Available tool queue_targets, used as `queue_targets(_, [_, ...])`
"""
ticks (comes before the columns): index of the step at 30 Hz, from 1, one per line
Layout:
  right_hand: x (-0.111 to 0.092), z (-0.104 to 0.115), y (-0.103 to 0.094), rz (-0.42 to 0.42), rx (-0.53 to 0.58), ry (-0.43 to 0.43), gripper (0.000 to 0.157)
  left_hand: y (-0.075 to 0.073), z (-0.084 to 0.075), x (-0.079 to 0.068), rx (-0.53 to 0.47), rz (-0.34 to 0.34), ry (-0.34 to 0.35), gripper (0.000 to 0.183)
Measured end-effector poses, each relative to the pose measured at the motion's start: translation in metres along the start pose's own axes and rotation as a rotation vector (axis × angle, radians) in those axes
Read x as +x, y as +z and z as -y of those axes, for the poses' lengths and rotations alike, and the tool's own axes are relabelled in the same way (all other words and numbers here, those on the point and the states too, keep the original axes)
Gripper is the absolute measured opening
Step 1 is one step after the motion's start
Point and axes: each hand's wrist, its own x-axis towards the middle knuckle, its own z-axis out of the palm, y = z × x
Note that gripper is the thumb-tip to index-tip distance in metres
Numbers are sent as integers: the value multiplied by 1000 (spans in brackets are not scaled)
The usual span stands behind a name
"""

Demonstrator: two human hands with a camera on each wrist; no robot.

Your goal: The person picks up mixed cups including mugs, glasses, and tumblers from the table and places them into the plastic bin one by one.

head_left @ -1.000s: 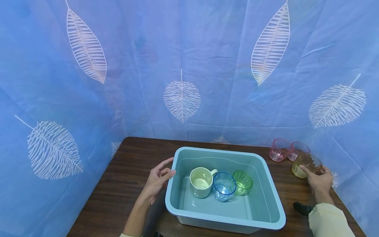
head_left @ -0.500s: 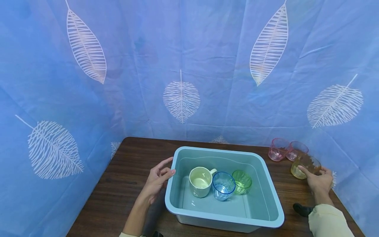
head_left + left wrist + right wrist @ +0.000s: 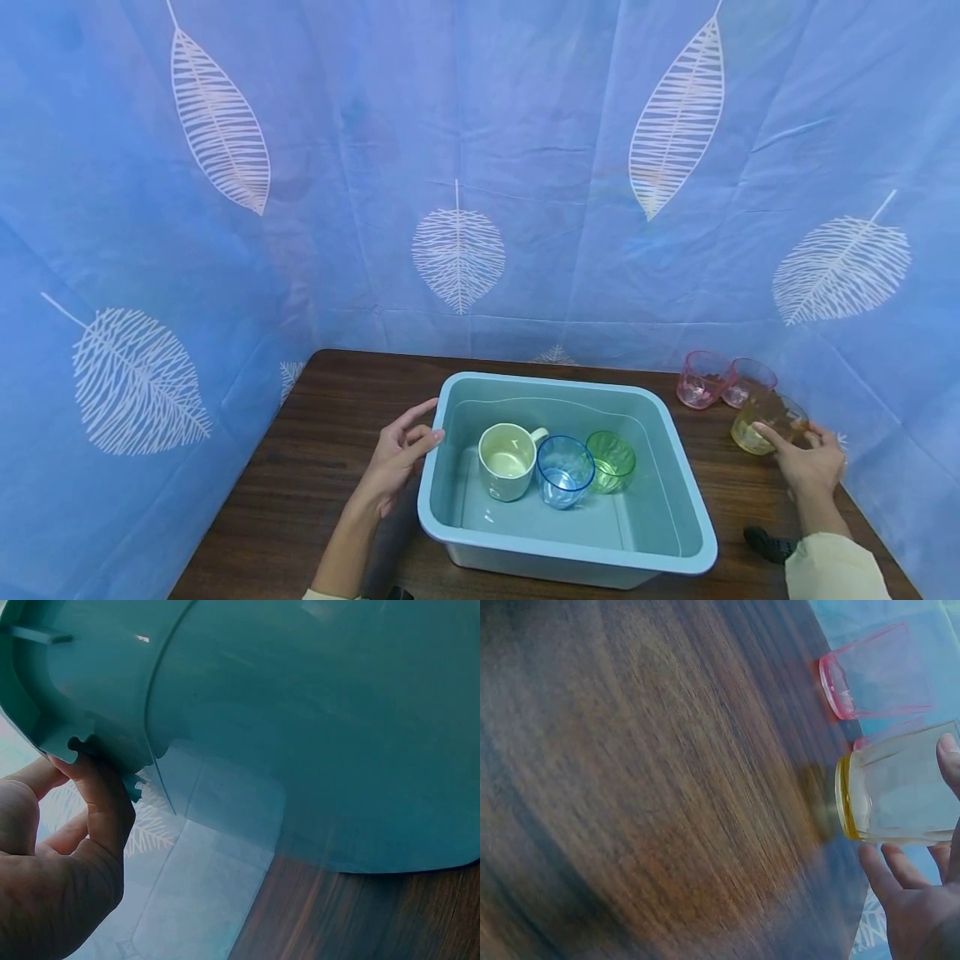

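My left hand [image 3: 401,454] grips the left rim of a light blue plastic tub [image 3: 592,557], and the left wrist view shows its fingertips at the tub's edge. Inside the tub stand a pale green mug [image 3: 507,487], a clear blue cup [image 3: 562,492] and a clear green cup [image 3: 611,475]. At the far right, my right hand [image 3: 810,467] holds a clear yellow cup [image 3: 846,799] upright, thumb on one side and fingers along the other. Its base is close to the tabletop in the right wrist view. Two clear pink cups [image 3: 697,390] stand just behind it.
The dark wooden table [image 3: 330,433] reaches a blue leaf-print cloth [image 3: 540,250] hung behind and at both sides. A black strap-like object [image 3: 768,546] shows by the right forearm. The yellow cup is near the table's right edge.
The view has shifted slightly, so things on the right appear a little further left. The right forearm has shifted slightly; the right hand stays at the yellow cup and the left at the tub's rim.
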Motion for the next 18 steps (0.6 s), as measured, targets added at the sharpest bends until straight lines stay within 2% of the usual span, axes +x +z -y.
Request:
queue_targets(7, [-7,6,-3,26,294,53,102,0,-2,2,-13,18,16,58])
queue_targets(11, [-14,7,-4,26,389,52,99,1,-2,3,6,16,17,57])
queue_targets(18, [-21,7,-8,51,440,58,91,0,0,1,4,11,7,58])
